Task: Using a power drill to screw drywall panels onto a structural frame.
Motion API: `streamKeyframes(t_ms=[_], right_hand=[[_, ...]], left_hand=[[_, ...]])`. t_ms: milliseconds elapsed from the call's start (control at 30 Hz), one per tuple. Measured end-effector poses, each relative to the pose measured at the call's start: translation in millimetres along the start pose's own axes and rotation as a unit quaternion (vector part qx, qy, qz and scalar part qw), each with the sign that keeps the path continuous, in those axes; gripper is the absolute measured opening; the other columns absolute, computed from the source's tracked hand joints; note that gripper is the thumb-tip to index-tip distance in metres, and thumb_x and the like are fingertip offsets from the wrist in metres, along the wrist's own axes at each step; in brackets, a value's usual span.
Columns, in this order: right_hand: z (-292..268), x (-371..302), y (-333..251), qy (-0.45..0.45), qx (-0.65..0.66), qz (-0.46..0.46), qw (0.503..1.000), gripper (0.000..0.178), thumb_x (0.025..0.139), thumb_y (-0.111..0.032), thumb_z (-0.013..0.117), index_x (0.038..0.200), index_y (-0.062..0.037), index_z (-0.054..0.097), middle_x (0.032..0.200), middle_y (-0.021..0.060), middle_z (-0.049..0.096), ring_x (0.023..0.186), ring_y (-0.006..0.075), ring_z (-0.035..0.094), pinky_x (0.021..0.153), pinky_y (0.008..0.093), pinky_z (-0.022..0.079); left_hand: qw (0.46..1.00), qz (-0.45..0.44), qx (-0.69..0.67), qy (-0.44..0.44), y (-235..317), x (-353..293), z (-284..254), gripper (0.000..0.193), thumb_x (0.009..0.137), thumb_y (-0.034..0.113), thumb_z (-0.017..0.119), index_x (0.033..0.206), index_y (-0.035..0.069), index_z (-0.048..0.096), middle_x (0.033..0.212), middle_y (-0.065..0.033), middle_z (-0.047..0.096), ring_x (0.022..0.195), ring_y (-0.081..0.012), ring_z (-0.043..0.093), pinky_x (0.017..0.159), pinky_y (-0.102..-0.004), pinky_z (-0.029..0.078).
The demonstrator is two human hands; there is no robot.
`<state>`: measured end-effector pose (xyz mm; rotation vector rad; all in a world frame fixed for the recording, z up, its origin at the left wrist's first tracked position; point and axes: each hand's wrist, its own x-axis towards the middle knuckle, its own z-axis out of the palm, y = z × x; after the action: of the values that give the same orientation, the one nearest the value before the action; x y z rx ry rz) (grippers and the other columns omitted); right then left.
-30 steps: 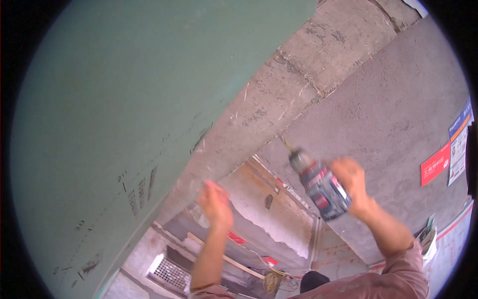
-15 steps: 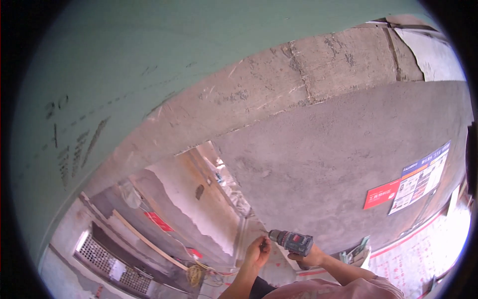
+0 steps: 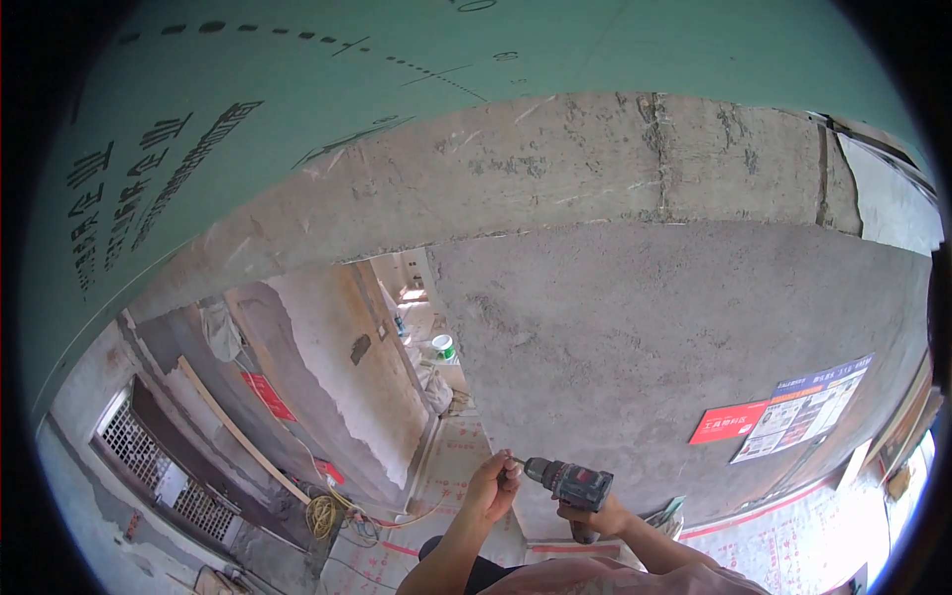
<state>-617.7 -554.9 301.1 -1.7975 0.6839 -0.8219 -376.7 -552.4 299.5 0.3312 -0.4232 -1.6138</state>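
1. We see the right hand wrapped tight around the grip of a dark grey and red cordless drill, low in the view, just below the rough grey concrete wall.
2. Our left hand is at the drill's nose, its fingertips pinched together on the chuck or the bit there; which of the two we cannot tell, as it is too small.
3. A second ago the drill was raised high toward the pale green ceiling board, held in the right hand alone, with the left hand spread open near the board. Half a second ago it had already come down in front of the chest, and the left hand was closing on its tip.
4. We judge from this that driving overhead has paused and the tool's tip is being tended: both hands are now on the drill, and nothing touches the board.
5. Relative to the drill, the board fills the top of the view, well apart; a grey concrete beam runs between board and wall.
6. Left of the drill, lower down, a coil of yellow cable lies on the floor, and a red and blue poster hangs on the wall to its right.
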Motion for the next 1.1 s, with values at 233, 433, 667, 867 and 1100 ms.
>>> streamKeyframes(t_ms=[233, 433, 667, 867, 1100], right_hand=[[-9, 23, -20, -0.007, -0.022, 0.024, 0.999, 0.026, 0.078, -0.019, 0.075, 0.095, -0.0036, 0.063, 0.079, 0.0061, 0.065, 0.072, 0.0174, 0.062, 0.067, 0.0322, 0.050], [-26, 45, -69, 0.047, -0.252, -0.190, 0.948, 0.032, 0.076, -0.022, 0.069, 0.103, -0.0053, 0.062, 0.093, 0.0167, 0.066, 0.082, 0.0344, 0.064, 0.072, 0.0397, 0.051], [-43, 96, -143, 0.214, -0.272, -0.456, 0.820, 0.037, 0.068, -0.022, 0.068, 0.100, -0.0041, 0.062, 0.082, 0.0161, 0.062, 0.074, 0.0354, 0.061, 0.067, 0.0421, 0.048], [-54, 134, -222, 0.385, -0.291, -0.580, 0.656, 0.035, 0.067, -0.021, 0.066, 0.098, -0.0043, 0.063, 0.078, 0.0106, 0.060, 0.068, 0.0289, 0.058, 0.064, 0.0385, 0.044], [-50, 162, -279, 0.439, -0.299, -0.593, 0.605, 0.038, 0.067, -0.020, 0.066, 0.101, -0.0040, 0.061, 0.081, 0.0092, 0.060, 0.072, 0.0280, 0.057, 0.068, 0.0374, 0.043]], left_hand=[[0.995, 0.017, 0.084, 0.054, 28, 13, 30, 0.017, 0.093, 0.018, 0.062, 0.080, 0.009, 0.057, 0.068, -0.0013, 0.055, 0.057, -0.0112, 0.048, 0.048, -0.0235, 0.034], [0.963, 0.094, 0.252, 0.008, 75, 18, 92, 0.020, 0.090, 0.015, 0.066, 0.075, 0.011, 0.054, 0.058, 0.0037, 0.044, 0.048, -0.0070, 0.039, 0.043, -0.0231, 0.028], [0.921, 0.205, 0.320, -0.083, 113, 8, 235, 0.015, 0.089, 0.023, 0.068, 0.086, 0.010, 0.060, 0.057, 0.0077, 0.041, 0.045, -0.0040, 0.034, 0.042, -0.0224, 0.026], [0.853, 0.357, 0.322, -0.205, 92, -15, 274, 0.045, 0.088, 0.028, 0.069, 0.123, 0.003, 0.058, 0.057, 0.0089, 0.036, 0.048, -0.0020, 0.031, 0.044, -0.0215, 0.025], [0.739, 0.445, 0.444, -0.242, 73, -30, 244, 0.094, 0.076, 0.015, 0.080, 0.147, -0.006, 0.022, 0.064, 0.0024, 0.056, 0.053, 0.0003, 0.043, 0.050, -0.0153, 0.029]])
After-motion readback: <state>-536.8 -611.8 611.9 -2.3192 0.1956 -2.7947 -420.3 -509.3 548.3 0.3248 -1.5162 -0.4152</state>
